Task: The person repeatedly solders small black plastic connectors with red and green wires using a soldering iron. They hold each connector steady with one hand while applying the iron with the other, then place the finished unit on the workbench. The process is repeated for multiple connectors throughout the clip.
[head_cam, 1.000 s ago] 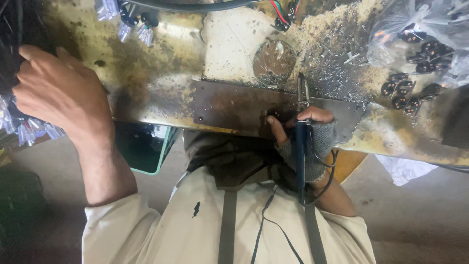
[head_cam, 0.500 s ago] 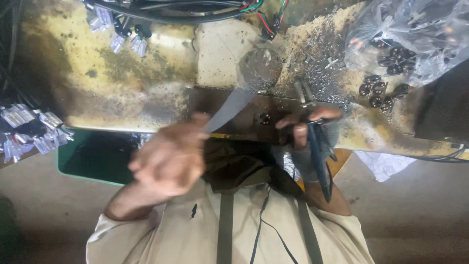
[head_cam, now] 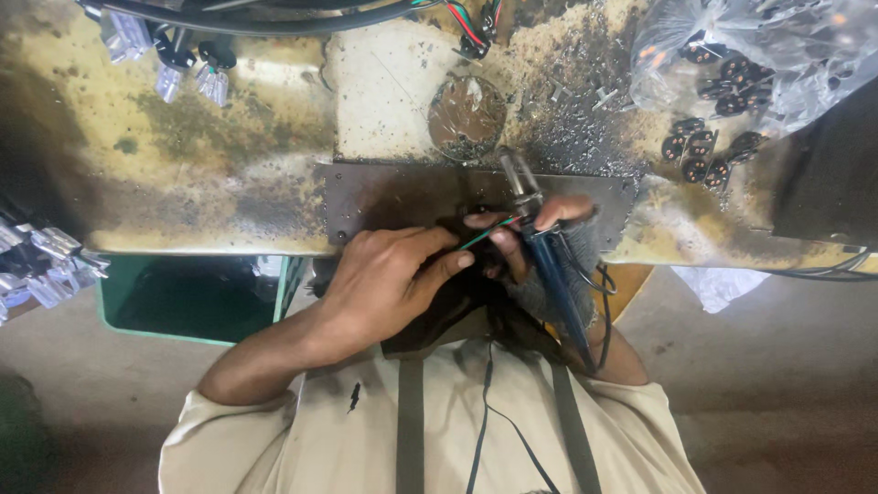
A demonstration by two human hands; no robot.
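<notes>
my left hand (head_cam: 389, 274) pinches the thin green-and-red wire (head_cam: 485, 235) between thumb and forefinger, fingers narrow on it. my right hand (head_cam: 540, 238) is closed around the blue-handled soldering iron (head_cam: 549, 265); its metal tip (head_cam: 514, 174) points away from me over the dark steel plate (head_cam: 402, 197) at the near edge of the stained yellow counter (head_cam: 210, 155). the wire lies over the plate, running from my left fingers to my right fingertips, beside the iron's shaft.

step in hand, as i judge it: lining up the wire end with the iron. the next move calls for a steady left pinch and the tip brought down onto the bare end, which i can't make out here.

counts: one wire, one iron, one plate, one round rusty disc (head_cam: 466, 114). small black round parts (head_cam: 700, 151) loose on the counter, about seven; more sit in the clear plastic bag (head_cam: 777, 46), too jumbled to count.
</notes>
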